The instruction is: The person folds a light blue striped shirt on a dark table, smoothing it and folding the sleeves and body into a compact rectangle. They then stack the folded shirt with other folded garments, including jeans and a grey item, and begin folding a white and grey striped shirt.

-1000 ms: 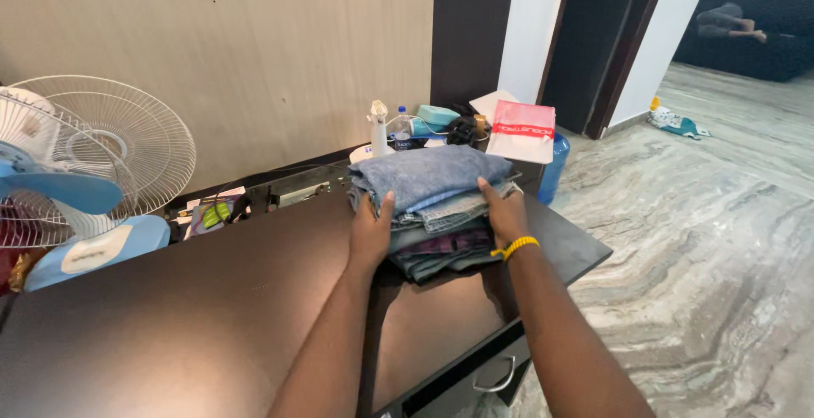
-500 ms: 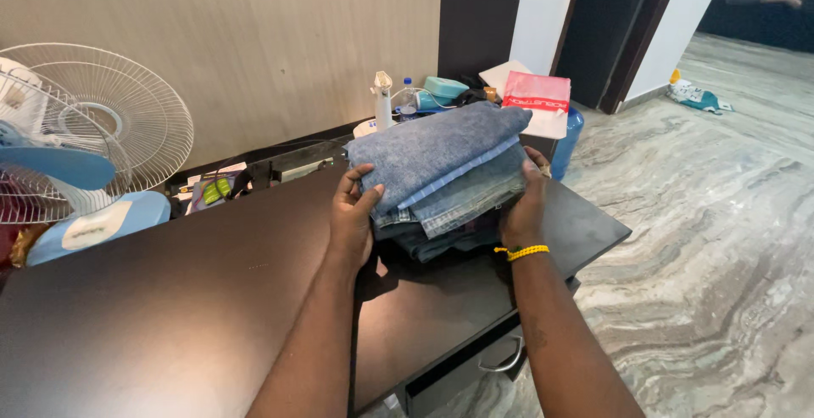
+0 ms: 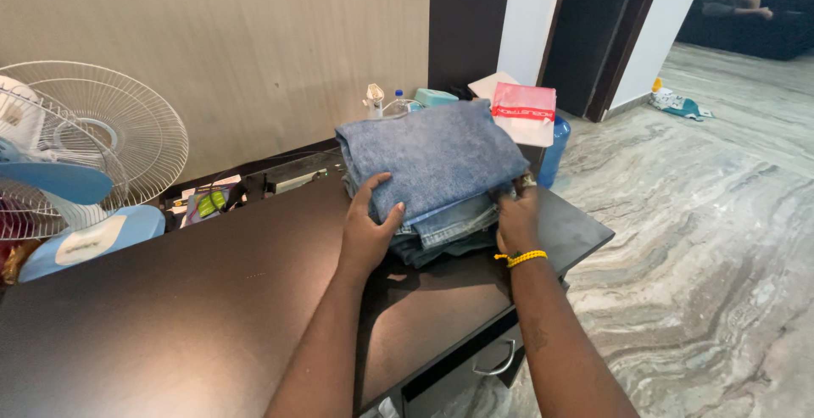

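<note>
Room: one room with a grey marbled floor [image 3: 704,240], a beige panelled wall [image 3: 229,53] behind the table, and one dark doorway [image 3: 606,32] at your right that opens onto a further room.
Table: one dark brown table [image 3: 170,308], glossy, with one drawer handle [image 3: 495,365] showing on its near edge.
Fan: one table fan [image 3: 80,164] with a white wire cage and light blue blades, at the table's left end.
Clothes: one stack of folded clothes [image 3: 432,176], mostly denim, at the far right of the table; you can count about four layers, the top one a blue piece that overhangs the rest.
Hands: two, both yours. Your left hand [image 3: 370,230] grips the stack's left edge, thumb on top and fingers under the top piece. Your right hand [image 3: 515,219] presses against the stack's right side with its fingers tucked into the layers; one yellow band [image 3: 524,257] sits on that wrist.
Clutter: behind the stack, one red and white bag [image 3: 523,113], one blue water jug [image 3: 553,151], one white spray bottle [image 3: 374,100] and one teal box [image 3: 437,97].
</note>
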